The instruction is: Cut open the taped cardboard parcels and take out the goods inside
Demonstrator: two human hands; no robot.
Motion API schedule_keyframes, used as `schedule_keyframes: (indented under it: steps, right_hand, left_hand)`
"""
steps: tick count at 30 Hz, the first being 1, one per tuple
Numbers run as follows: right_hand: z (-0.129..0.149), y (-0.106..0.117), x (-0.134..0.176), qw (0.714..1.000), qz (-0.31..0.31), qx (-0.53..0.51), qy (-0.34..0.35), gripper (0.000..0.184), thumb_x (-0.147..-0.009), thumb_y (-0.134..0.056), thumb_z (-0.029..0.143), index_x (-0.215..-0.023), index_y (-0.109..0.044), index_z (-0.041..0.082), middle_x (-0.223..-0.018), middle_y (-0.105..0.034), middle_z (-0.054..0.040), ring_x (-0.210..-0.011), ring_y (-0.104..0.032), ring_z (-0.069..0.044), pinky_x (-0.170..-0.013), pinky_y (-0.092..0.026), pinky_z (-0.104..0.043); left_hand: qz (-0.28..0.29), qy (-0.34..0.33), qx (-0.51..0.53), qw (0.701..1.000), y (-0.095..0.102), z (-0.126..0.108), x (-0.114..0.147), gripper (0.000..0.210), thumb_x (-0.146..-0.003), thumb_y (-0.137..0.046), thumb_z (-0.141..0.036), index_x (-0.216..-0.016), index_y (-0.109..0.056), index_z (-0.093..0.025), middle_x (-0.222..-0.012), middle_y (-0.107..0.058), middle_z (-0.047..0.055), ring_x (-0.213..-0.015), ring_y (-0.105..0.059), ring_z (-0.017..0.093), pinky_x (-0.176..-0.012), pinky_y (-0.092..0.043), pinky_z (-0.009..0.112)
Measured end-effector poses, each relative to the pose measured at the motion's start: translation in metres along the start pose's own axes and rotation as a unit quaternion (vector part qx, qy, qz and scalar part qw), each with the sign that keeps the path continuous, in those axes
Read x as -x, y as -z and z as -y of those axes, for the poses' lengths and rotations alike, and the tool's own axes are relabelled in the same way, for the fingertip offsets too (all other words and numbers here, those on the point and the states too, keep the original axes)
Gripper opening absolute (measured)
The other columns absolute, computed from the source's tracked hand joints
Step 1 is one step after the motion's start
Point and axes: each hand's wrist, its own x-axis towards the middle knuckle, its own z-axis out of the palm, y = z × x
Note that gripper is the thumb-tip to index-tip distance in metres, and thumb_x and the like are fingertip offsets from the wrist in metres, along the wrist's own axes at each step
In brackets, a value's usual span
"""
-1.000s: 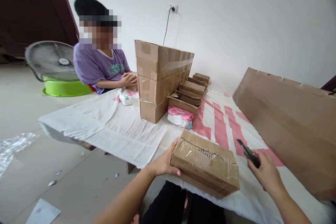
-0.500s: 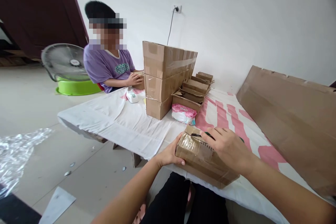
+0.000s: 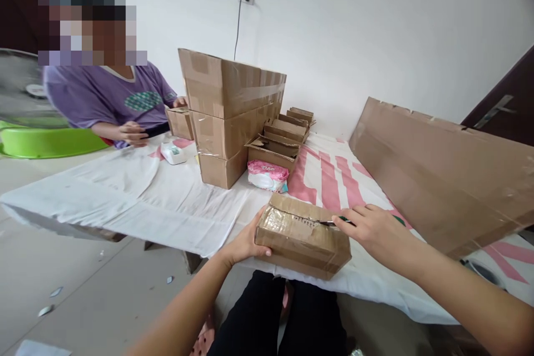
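Observation:
A taped cardboard box (image 3: 302, 245) lies near the table's front edge, with a slit along the tape on its top. Wrapped round its left end is my left hand (image 3: 248, 242), thumb on the near side. My right hand (image 3: 367, 228) grips a utility knife (image 3: 329, 223) with a thin blade and a dark green handle, mostly hidden by my fingers. The blade meets the slit toward the right end of the box top.
Stacked cardboard boxes (image 3: 223, 128) stand ahead, with open boxes (image 3: 275, 147) and a pink wipes pack (image 3: 267, 175) beside them. A large cardboard sheet (image 3: 438, 178) leans at right. A co-worker (image 3: 125, 94) sits across at left, near a white device (image 3: 173, 153).
The knife and my right hand have moved right along the box top, exposing the slit. My view has turned right. The co-worker's hands have moved apart, one still on a small box.

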Motion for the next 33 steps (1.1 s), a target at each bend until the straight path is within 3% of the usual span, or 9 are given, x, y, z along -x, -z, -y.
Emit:
schedule_keyframes:
  steps: [8,14,20,23,28,31,33]
  right_hand:
    - [0.002,-0.001,0.004,1.0,0.019,-0.02,-0.013,0.039,-0.072,-0.051,-0.005,-0.102,-0.062,0.017,-0.081,-0.066,-0.002,-0.068,-0.057,-0.017,-0.057,-0.033,-0.03]
    - [-0.003,-0.001,0.019,0.997,0.066,-0.039,-0.032,0.035,-0.072,-0.052,-0.004,-0.094,-0.064,0.02,-0.075,-0.063,-0.0009,-0.067,-0.058,-0.018,-0.058,-0.036,-0.03]
    - [-0.029,-0.001,0.056,0.976,0.08,-0.166,-0.116,0.048,-0.079,-0.042,-0.003,-0.111,-0.061,0.028,-0.099,-0.068,-0.0009,-0.084,-0.065,-0.017,-0.071,-0.048,-0.031]
    - [-0.038,-0.032,0.088,0.946,0.068,-0.238,-0.207,0.046,-0.08,-0.045,0.005,-0.117,-0.058,0.029,-0.112,-0.068,-0.0025,-0.094,-0.067,-0.019,-0.074,-0.053,-0.032]
    - [-0.006,-0.131,0.134,0.884,0.058,-0.349,-0.304,0.047,-0.069,-0.048,0.007,-0.112,-0.062,0.02,-0.106,-0.073,-0.0073,-0.093,-0.071,-0.023,-0.078,-0.057,-0.037]
    - [0.024,-0.176,0.146,0.885,0.035,-0.332,-0.325,0.047,-0.067,-0.047,0.006,-0.11,-0.063,0.017,-0.104,-0.074,-0.0098,-0.093,-0.071,-0.025,-0.08,-0.057,-0.04]
    - [0.035,-0.186,0.148,0.903,0.009,-0.28,-0.327,0.043,-0.07,-0.049,0.008,-0.108,-0.066,0.017,-0.103,-0.074,-0.0111,-0.093,-0.071,-0.027,-0.078,-0.058,-0.042]
  left_hand:
    - [-0.001,0.006,-0.015,1.0,0.001,0.0,0.0,0.127,-0.054,-0.081,-0.062,-0.152,-0.012,-0.022,-0.157,-0.024,0.016,-0.144,-0.021,0.039,-0.118,-0.018,0.054]
    - [-0.008,0.005,-0.023,1.0,0.0,-0.003,0.0,0.127,-0.052,-0.081,-0.063,-0.151,-0.016,-0.018,-0.154,-0.029,0.018,-0.144,-0.021,0.039,-0.119,-0.016,0.052]
    - [-0.021,0.046,-0.023,0.998,0.0,-0.003,0.003,0.129,-0.05,-0.082,-0.064,-0.151,-0.018,-0.017,-0.147,-0.041,0.02,-0.139,-0.031,0.041,-0.118,-0.017,0.055]
    - [-0.017,0.044,-0.02,0.999,0.0,-0.001,0.003,0.129,-0.05,-0.082,-0.063,-0.151,-0.016,-0.017,-0.148,-0.04,0.02,-0.14,-0.03,0.041,-0.118,-0.016,0.056]
    - [-0.012,0.023,-0.009,1.0,0.0,0.001,0.0,0.129,-0.051,-0.083,-0.06,-0.152,-0.014,-0.019,-0.153,-0.032,0.019,-0.143,-0.023,0.039,-0.119,-0.014,0.055]
    - [-0.013,0.026,-0.01,1.0,-0.001,0.001,0.0,0.128,-0.052,-0.083,-0.06,-0.152,-0.014,-0.019,-0.155,-0.028,0.018,-0.144,-0.021,0.039,-0.119,-0.014,0.055]
    - [-0.009,0.026,-0.006,1.0,-0.001,0.001,0.0,0.128,-0.053,-0.083,-0.06,-0.152,-0.013,-0.019,-0.156,-0.027,0.018,-0.143,-0.022,0.04,-0.119,-0.015,0.055]
